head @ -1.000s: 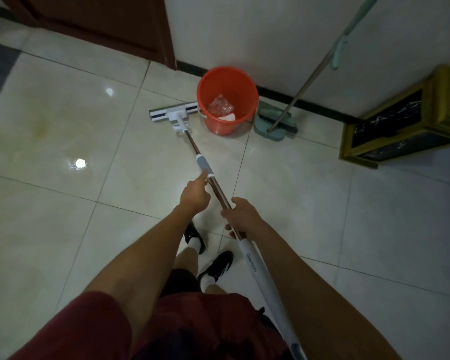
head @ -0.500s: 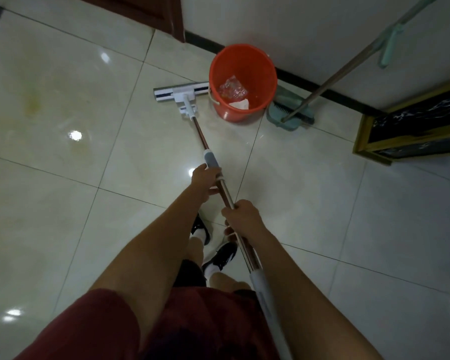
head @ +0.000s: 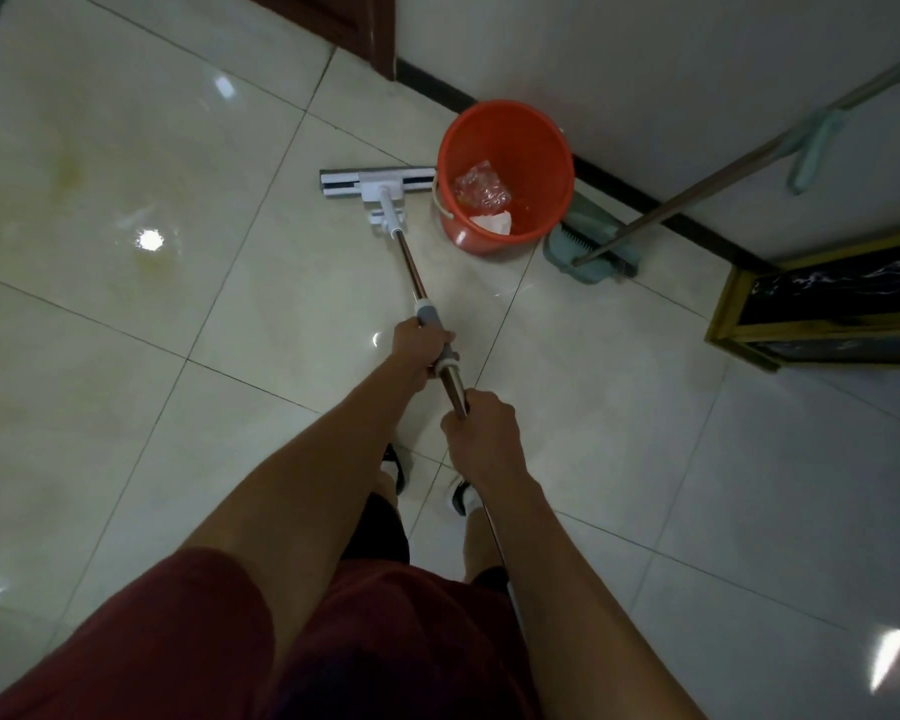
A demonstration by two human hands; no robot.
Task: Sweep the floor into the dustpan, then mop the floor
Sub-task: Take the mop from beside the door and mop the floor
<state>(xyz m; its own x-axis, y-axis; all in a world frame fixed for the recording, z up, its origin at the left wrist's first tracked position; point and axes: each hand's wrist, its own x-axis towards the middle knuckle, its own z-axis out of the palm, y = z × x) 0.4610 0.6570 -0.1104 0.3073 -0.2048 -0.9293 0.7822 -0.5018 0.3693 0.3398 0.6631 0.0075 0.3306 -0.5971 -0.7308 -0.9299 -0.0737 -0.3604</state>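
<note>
Since a second ago the left hand (head: 421,344) has slid up onto the grey collar of the mop (head: 409,259), fingers curled round it; right hand (head: 481,426) grips the pole nearer. Mop head sits flat on the floor (head: 126,356), touching the orange bucket (head: 505,174) at far centre, so mopping is underway, judging by the dustpan (head: 588,252) parked by the wall. No readable writing now.

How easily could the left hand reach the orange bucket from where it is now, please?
Probably not without stepping forward. The left hand grips the mop handle well short of the orange bucket, though only bare floor tiles lie between.
</note>
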